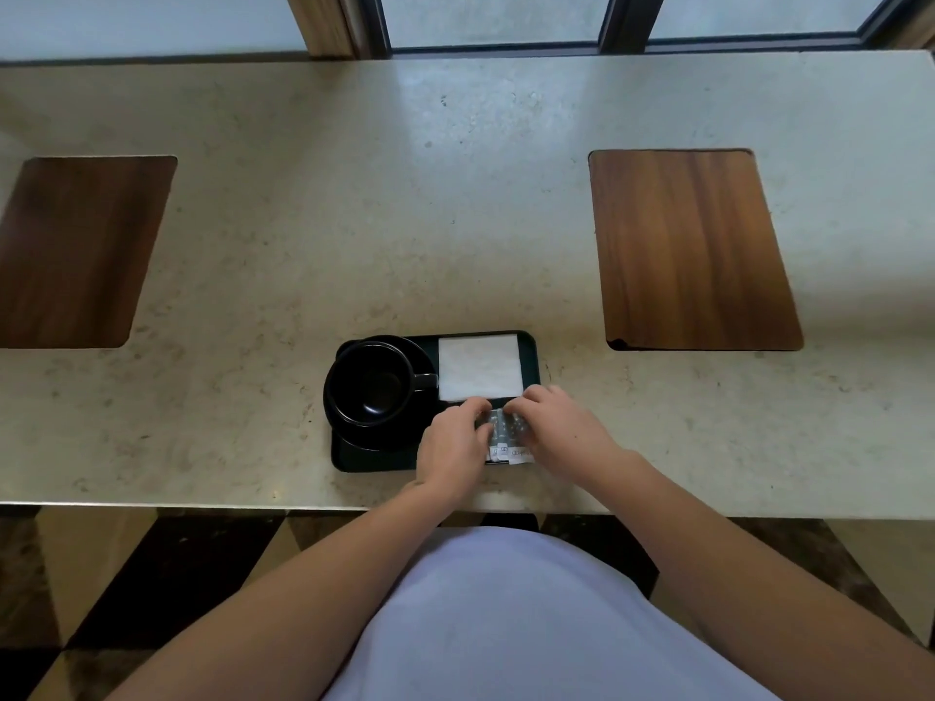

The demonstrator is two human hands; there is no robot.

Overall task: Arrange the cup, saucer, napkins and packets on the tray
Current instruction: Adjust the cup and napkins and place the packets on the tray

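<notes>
A dark rectangular tray (374, 462) lies near the table's front edge. On its left half stands a black cup (369, 384) on a black saucer (405, 432), the cup's handle pointing right. A white folded napkin (479, 366) lies flat in the tray's far right corner. Several pale packets (506, 440) lie side by side in the near right corner. My left hand (453, 447) and my right hand (561, 427) both rest on the packets, fingertips curled over their far ends and partly hiding them.
The tray sits on a long beige stone table (455, 194). Two dark wooden insets lie in the tabletop, one at the left (76, 250) and one at the right (693, 250). A window frame (607, 22) runs behind the table.
</notes>
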